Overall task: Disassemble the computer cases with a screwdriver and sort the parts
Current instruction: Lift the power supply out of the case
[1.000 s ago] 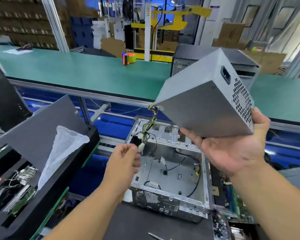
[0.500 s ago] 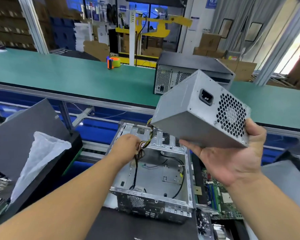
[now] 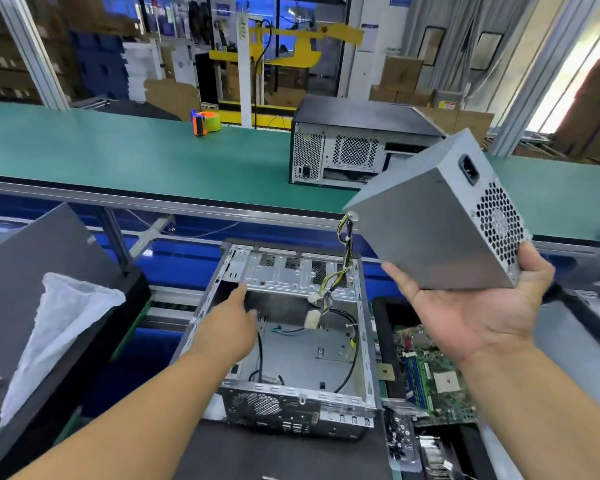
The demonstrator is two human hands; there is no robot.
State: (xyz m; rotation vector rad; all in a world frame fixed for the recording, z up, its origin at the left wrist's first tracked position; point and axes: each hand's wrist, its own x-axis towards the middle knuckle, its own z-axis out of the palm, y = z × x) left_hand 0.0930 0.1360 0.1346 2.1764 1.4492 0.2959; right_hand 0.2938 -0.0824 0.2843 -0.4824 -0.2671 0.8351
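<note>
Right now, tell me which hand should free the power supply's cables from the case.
Left. The left hand is open and empty, reaching into the open case beside the dangling cable bundle. The right hand is occupied, its grip holding the power supply aloft.

Bright, window glare upper right; wide-angle bending at edges.

Green-topped conveyor bench (image 3: pixel 118 157), stacked cardboard boxes (image 3: pixel 400 77) behind, bright daylight through the right-hand window (image 3: pixel 575 71).
</note>
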